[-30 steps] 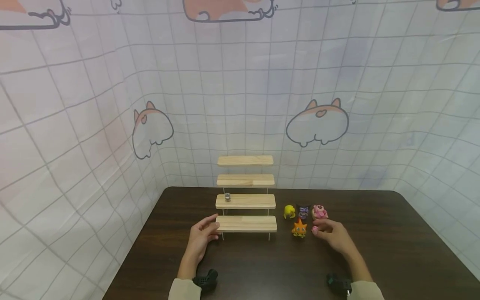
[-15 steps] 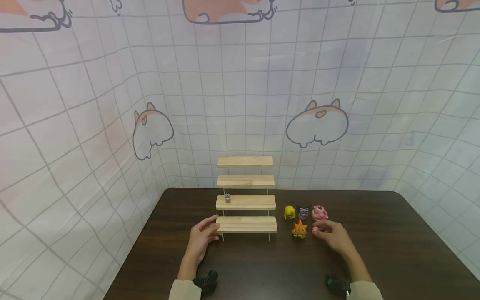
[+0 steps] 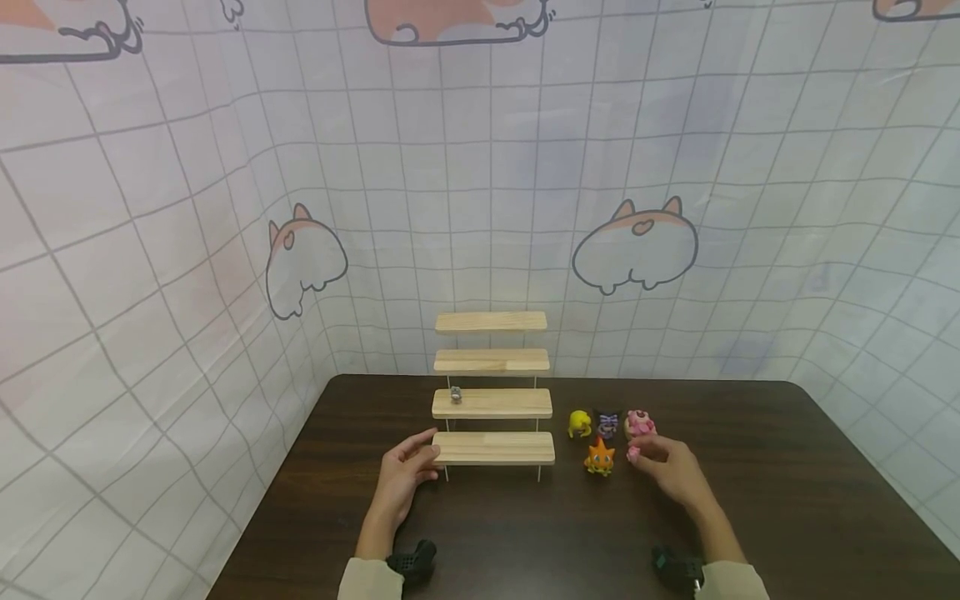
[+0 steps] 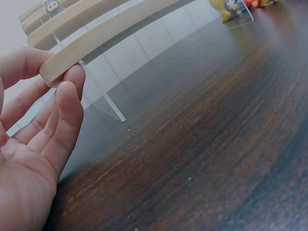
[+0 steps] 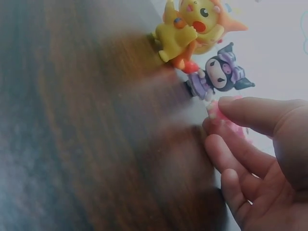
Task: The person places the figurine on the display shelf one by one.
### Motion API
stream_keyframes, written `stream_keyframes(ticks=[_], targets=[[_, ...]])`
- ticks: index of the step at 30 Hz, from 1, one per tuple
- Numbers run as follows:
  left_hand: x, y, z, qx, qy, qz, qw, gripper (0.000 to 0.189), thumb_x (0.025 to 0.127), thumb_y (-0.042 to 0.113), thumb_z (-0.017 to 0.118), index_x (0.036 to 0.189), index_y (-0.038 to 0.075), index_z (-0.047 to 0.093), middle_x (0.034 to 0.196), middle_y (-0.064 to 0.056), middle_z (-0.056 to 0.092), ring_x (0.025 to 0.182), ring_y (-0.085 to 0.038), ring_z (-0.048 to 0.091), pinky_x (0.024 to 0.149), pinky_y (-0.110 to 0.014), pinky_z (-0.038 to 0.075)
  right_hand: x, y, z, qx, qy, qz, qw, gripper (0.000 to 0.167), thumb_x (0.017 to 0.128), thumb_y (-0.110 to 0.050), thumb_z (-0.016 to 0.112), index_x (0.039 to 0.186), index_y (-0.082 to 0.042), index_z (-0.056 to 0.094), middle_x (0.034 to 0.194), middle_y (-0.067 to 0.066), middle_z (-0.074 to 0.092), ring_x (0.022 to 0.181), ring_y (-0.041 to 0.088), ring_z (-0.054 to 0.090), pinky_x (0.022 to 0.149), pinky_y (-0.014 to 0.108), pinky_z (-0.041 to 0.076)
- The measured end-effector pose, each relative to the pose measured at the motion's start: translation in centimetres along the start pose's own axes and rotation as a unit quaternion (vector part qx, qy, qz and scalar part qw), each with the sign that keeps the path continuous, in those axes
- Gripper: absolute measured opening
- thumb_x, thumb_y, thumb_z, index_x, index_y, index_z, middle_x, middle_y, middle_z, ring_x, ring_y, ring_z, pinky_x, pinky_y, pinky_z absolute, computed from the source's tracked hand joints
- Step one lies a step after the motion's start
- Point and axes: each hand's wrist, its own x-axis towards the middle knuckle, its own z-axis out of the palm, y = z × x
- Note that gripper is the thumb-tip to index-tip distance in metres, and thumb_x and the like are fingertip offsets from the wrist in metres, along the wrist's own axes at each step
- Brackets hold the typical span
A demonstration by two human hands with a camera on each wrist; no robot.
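Note:
My left hand grips the left end of the lowest board of a tiered wooden display stand. In the left wrist view, thumb and fingers pinch that board's end. A small grey figurine stands on the second board from the bottom, near its left end. On the right, my right hand pinches a small pink figurine between thumb and fingertips. Close by stand an orange figurine, a yellow one, a purple-and-black one and a larger pink one.
The dark wooden table reaches back to a white grid-patterned curtain with cartoon corgis. Thin clear legs hold up the stand. A black device is strapped to each wrist.
My right hand has shifted very slightly up and right with the small pink figurine. The left hand and the stand have stayed put.

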Motion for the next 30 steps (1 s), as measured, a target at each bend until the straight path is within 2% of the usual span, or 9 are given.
stream_keyframes(ticks=[4, 7, 22, 30], targets=[[0.1, 0.0, 0.0, -0.001, 0.001, 0.000, 1.0000, 0.051, 0.094, 0.011, 0.073, 0.140, -0.003, 0.058, 0.094, -0.003, 0.073, 0.075, -0.015, 0.070, 0.065, -0.025, 0.059, -0.1, -0.2, -0.2, -0.004, -0.001, 0.000, 1.0000, 0.029, 0.095, -0.023, 0.074, 0.118, -0.006, 0.073, 0.120, 0.018, 0.073, 0.112, 0.038, 0.068, 0.095, 0.056, 0.054], [0.1, 0.0, 0.0, -0.001, 0.002, -0.003, 1.0000, 0.050, 0.094, 0.010, 0.073, 0.140, -0.003, 0.059, 0.093, -0.003, 0.073, 0.075, -0.015, 0.070, 0.065, -0.025, 0.058, -0.1, -0.5, -0.3, -0.002, -0.004, 0.004, 1.0000, 0.030, 0.096, -0.023, 0.073, 0.121, -0.006, 0.072, 0.121, 0.020, 0.073, 0.115, 0.041, 0.067, 0.098, 0.059, 0.053], [0.0, 0.1, 0.0, 0.002, -0.003, -0.003, 1.0000, 0.051, 0.094, 0.013, 0.074, 0.140, -0.002, 0.059, 0.094, -0.003, 0.073, 0.076, -0.015, 0.070, 0.066, -0.025, 0.059, -0.1, -1.4, -0.4, 0.011, 0.003, 0.013, 0.9999, 0.036, 0.098, -0.024, 0.070, 0.130, -0.007, 0.070, 0.128, 0.022, 0.070, 0.127, 0.045, 0.059, 0.102, 0.063, 0.049], [0.0, 0.1, 0.0, 0.006, 0.000, -0.005, 1.0000, 0.049, 0.094, 0.013, 0.074, 0.139, 0.000, 0.061, 0.094, -0.003, 0.073, 0.076, -0.015, 0.070, 0.067, -0.026, 0.059, -0.1, -1.8, -0.6, 0.022, 0.022, -0.012, 0.9995, 0.037, 0.098, -0.026, 0.071, 0.128, -0.005, 0.071, 0.128, 0.020, 0.070, 0.128, 0.045, 0.059, 0.102, 0.060, 0.050]])
